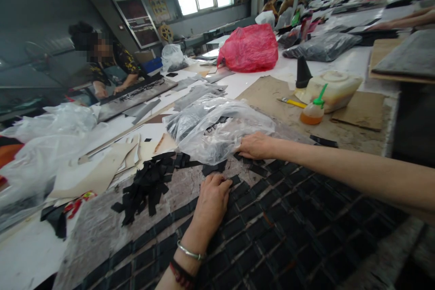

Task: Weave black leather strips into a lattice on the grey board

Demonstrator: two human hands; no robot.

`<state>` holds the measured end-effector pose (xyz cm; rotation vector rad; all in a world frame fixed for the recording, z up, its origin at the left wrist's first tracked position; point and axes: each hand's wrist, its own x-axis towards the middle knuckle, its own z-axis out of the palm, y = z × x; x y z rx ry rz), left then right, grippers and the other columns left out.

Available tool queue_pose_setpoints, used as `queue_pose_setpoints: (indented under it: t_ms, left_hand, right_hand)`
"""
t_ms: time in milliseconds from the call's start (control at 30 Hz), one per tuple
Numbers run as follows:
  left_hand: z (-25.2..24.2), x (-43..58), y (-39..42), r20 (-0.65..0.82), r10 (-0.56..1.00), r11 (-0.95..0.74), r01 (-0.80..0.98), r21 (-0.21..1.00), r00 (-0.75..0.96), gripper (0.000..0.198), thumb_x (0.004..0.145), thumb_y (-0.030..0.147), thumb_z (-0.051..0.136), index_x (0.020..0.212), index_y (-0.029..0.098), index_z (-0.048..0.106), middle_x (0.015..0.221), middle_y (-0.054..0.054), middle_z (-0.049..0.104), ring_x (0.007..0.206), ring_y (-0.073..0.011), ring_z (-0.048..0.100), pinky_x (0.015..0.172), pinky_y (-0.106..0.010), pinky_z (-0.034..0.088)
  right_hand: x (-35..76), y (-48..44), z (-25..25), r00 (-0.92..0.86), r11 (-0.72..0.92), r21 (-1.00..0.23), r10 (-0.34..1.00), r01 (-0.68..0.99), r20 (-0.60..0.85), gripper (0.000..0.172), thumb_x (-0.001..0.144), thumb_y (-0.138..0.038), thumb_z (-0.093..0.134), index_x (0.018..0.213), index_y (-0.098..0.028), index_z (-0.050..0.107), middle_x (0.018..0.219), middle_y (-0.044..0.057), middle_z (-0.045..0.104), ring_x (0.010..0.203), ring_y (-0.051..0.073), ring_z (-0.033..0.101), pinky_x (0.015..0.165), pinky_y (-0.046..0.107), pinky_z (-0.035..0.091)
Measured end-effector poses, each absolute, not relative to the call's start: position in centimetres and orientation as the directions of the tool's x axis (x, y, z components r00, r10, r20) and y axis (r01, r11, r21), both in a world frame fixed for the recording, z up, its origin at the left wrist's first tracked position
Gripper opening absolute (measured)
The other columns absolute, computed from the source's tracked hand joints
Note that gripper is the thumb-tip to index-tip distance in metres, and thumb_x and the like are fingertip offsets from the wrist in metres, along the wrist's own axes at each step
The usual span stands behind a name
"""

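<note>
left hand (pixel 212 199): fingers flat, loosely together, pressing small black rectangular pieces (pixel 272 226) laid in a grid | right hand (pixel 254 145): palm down, nothing gripped, on pieces beside clear plastic bag (pixel 217 131); loose heap (pixel 146 186) left of left hand

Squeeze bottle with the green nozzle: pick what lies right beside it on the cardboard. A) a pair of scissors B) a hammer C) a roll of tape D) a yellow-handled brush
D: the yellow-handled brush lies flat on the cardboard just left of the squeeze bottle, in front of the pale plastic jug; no scissors, tape or hammer are near it.
</note>
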<state>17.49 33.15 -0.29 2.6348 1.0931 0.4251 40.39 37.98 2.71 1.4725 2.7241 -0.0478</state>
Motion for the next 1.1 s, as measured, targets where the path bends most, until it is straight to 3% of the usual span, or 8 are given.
queue_pose_setpoints:
  t_ms: [100,267,400,600,700,933,1100]
  left_hand:
    - [-0.8,17.2,33.4,0.204,0.726,-0.677,0.631,0.379,0.657,0.025,0.083,0.012,0.05,0.101,0.018,0.065,0.096,-0.008,0.06,0.092,-0.0218,0.051,0.082,-0.039,0.047]
    - [-1.7,16.4,34.3,0.255,0.747,-0.657,0.623,0.424,0.614,0.026,0.08,0.01,0.051,0.102,0.015,0.063,0.098,-0.009,0.06,0.092,-0.0211,0.052,0.084,-0.039,0.047]
    - [-1.8,16.1,34.6,0.249,0.755,-0.649,0.634,0.421,0.607,0.024,0.077,0.01,0.055,0.098,0.014,0.064,0.096,-0.01,0.06,0.091,-0.0226,0.052,0.084,-0.041,0.047]
    - [-1.6,14.8,34.7,0.225,0.76,-0.642,0.649,0.409,0.61,0.026,0.078,0.014,0.054,0.103,0.014,0.064,0.099,-0.011,0.06,0.093,-0.0236,0.053,0.085,-0.041,0.047]
    - [-1.5,13.9,34.7,0.203,0.761,-0.638,0.656,0.404,0.616,0.028,0.079,0.017,0.053,0.104,0.015,0.064,0.099,-0.012,0.06,0.094,-0.0245,0.054,0.085,-0.042,0.047]
    - [-1.5,13.6,33.7,0.172,0.777,-0.617,0.679,0.398,0.605,0.026,0.078,0.014,0.052,0.101,0.014,0.064,0.098,-0.011,0.059,0.093,-0.0239,0.053,0.085,-0.043,0.047]
    - [-1.6,13.2,33.9,0.142,0.759,-0.632,0.665,0.399,0.636,0.026,0.08,0.016,0.051,0.103,0.014,0.063,0.1,-0.011,0.058,0.094,-0.0232,0.052,0.085,-0.04,0.047]
  right_hand:
    - [41.0,37.5,2.9,-0.561,0.558,0.102,0.827,0.824,0.012,0.026,0.09,-0.022,0.045,0.111,-0.02,0.06,0.096,0.01,0.058,0.085,0.021,0.054,0.066,0.028,0.041]
    - [39.6,35.8,2.5,-0.616,0.619,-0.022,0.785,0.785,0.067,0.022,0.087,-0.023,0.053,0.108,-0.017,0.059,0.094,0.008,0.056,0.086,0.02,0.053,0.071,0.028,0.042]
    - [37.8,35.1,1.6,-0.745,0.742,-0.119,0.667,0.66,0.029,0.021,0.082,-0.028,0.062,0.1,-0.017,0.06,0.095,0.006,0.057,0.088,0.02,0.054,0.073,0.027,0.043]
    - [37.3,34.8,1.4,-0.799,0.799,-0.047,0.601,0.6,0.027,0.012,0.084,-0.023,0.057,0.093,-0.015,0.059,0.091,0.007,0.057,0.083,0.019,0.054,0.068,0.027,0.043]
    - [37.1,34.7,1.8,-0.785,0.785,-0.027,0.619,0.619,0.021,0.011,0.087,-0.017,0.048,0.089,-0.013,0.058,0.088,0.008,0.057,0.081,0.019,0.054,0.067,0.027,0.043]
    - [36.2,35.1,2.4,-0.666,0.647,-0.163,0.737,0.745,-0.115,0.016,0.091,-0.021,0.043,0.093,-0.014,0.058,0.088,0.008,0.062,0.08,0.019,0.058,0.068,0.027,0.044]
    - [35.7,35.5,2.9,-0.678,0.673,-0.1,0.711,0.733,-0.185,0.016,0.089,-0.023,0.049,0.097,-0.014,0.059,0.096,0.009,0.062,0.089,0.023,0.059,0.069,0.029,0.045]
